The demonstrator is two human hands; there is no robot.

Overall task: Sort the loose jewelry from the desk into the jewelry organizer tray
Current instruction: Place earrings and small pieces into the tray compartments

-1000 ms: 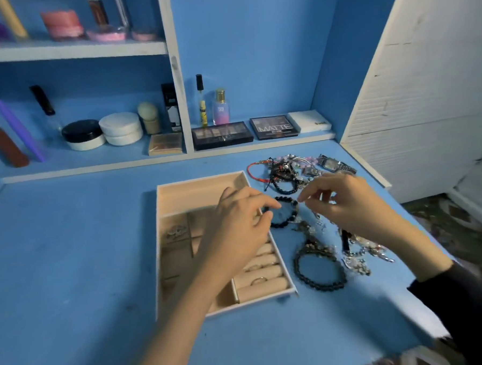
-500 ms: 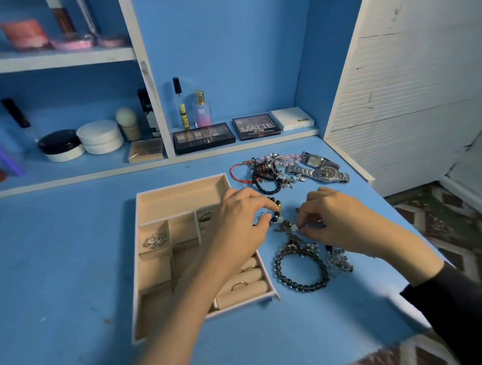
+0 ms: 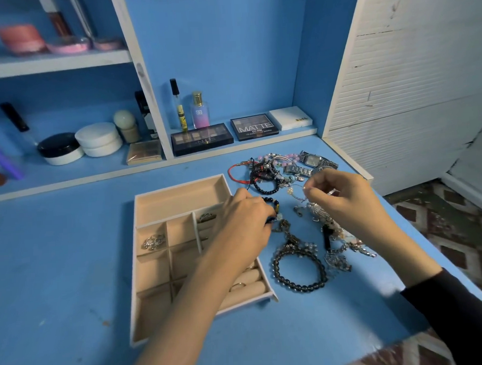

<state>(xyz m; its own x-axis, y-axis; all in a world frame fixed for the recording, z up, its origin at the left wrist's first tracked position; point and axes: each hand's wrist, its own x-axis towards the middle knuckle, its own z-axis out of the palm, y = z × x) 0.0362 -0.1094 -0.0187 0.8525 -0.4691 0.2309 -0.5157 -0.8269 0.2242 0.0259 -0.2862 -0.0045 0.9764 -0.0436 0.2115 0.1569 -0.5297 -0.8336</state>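
A beige jewelry organizer tray lies on the blue desk, with a silver piece in a left compartment and rings on its rolls at the right. My left hand reaches over the tray's right edge and grips a small dark beaded bracelet. My right hand pinches a thin silver wire piece just above the desk. A large dark beaded bracelet and a tangle of silver chains lie below my hands. More bracelets and a silver watch lie behind.
Low shelves at the back hold eyeshadow palettes, perfume bottles, round jars and a white box. A white slatted door stands at the right. The desk's right edge drops to a patterned floor.
The view has shifted right. My right hand has lifted slightly and now pinches a thin silver piece. My left hand stays on the small beaded bracelet beside the tray.
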